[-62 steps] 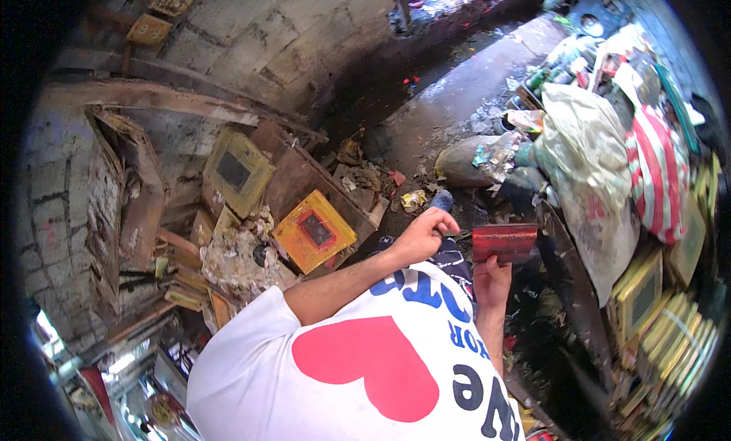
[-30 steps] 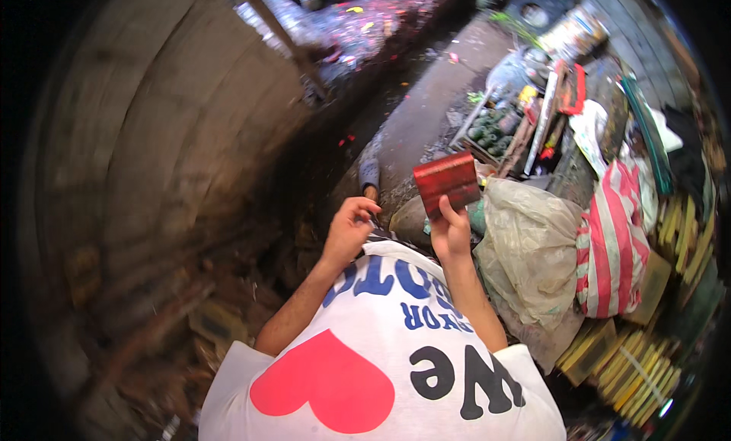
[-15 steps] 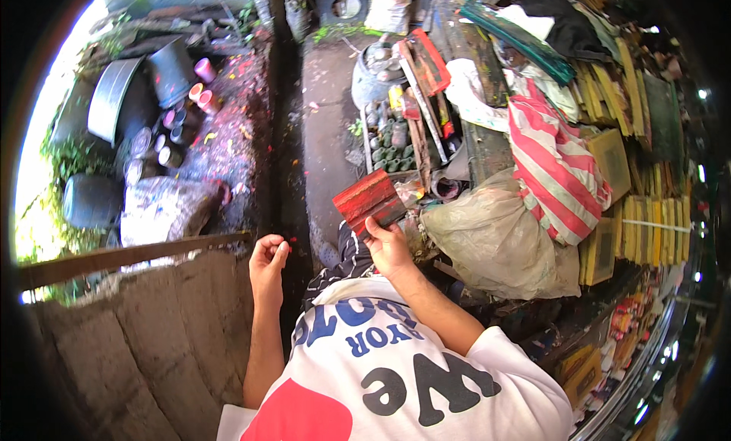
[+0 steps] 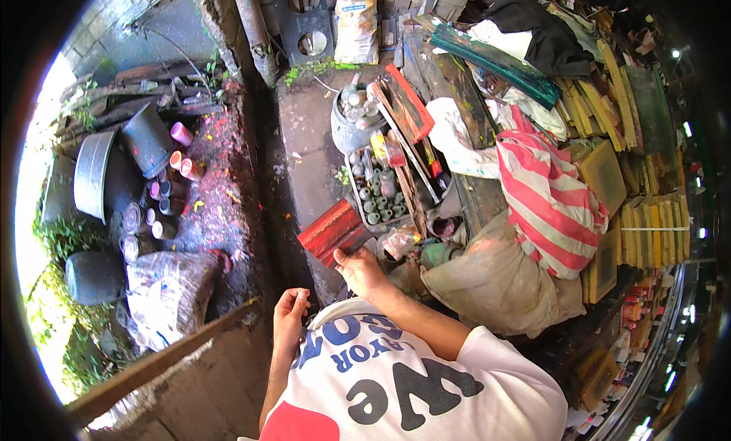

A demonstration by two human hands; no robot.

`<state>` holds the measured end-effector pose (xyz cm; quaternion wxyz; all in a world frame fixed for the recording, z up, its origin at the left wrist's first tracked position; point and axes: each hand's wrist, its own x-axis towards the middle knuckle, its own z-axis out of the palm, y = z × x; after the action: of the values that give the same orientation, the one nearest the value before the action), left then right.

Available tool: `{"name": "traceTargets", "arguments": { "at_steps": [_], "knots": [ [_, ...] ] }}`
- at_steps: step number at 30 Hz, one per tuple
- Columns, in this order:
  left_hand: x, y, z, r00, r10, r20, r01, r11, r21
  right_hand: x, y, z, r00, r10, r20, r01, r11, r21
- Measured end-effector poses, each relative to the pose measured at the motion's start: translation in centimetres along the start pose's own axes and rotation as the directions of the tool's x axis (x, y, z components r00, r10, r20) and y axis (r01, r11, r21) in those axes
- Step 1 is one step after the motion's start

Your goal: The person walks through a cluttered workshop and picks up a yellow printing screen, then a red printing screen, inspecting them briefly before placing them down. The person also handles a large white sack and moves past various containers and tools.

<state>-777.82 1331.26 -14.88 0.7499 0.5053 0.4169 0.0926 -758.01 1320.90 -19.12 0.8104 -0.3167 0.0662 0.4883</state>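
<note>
My right hand grips the lower right corner of a flat red-stained squeegee, thumb on top and the other fingers mostly hidden. The squeegee is tilted, out in front of my body. My left hand is apart from it, at the left side of my white printed shirt. Its fingers are curled in with the thumb against them, and nothing shows in them. Just beyond the squeegee stands a tray of small dark bottles.
Beyond the tray are a grey bucket of jars and a red board. A pale sack and a striped bag lie right, beside stacked yellow frames. Paint cans and tubs stand left, past a low wall.
The view has shifted, so the surroundings sit lower in it. The squeegee and my right hand have moved left, closer to my left hand. My grip on the squeegee holds.
</note>
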Motion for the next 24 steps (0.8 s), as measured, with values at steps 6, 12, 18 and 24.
{"name": "traceTargets", "arguments": {
  "at_steps": [6,12,18,24],
  "knots": [
    [8.9,9.2,3.3,0.998,0.048,0.039,-0.053,0.989,0.138,8.8,-6.5,1.3,0.971,-0.035,0.235,0.031,0.999,0.019],
    [17.5,16.5,8.3,0.979,0.126,0.157,-0.160,0.960,0.227,14.5,-13.9,4.4,0.969,-0.079,0.233,0.054,0.992,0.113],
    [22.6,18.9,12.7,0.920,0.161,0.358,-0.236,0.956,0.175,18.0,-17.5,2.4,0.943,-0.048,0.331,0.047,0.999,0.011],
    [26.1,21.2,13.9,0.901,0.157,0.405,-0.255,0.946,0.199,19.4,-19.4,5.6,0.971,-0.118,0.206,0.131,0.990,-0.049]
  ]
}}
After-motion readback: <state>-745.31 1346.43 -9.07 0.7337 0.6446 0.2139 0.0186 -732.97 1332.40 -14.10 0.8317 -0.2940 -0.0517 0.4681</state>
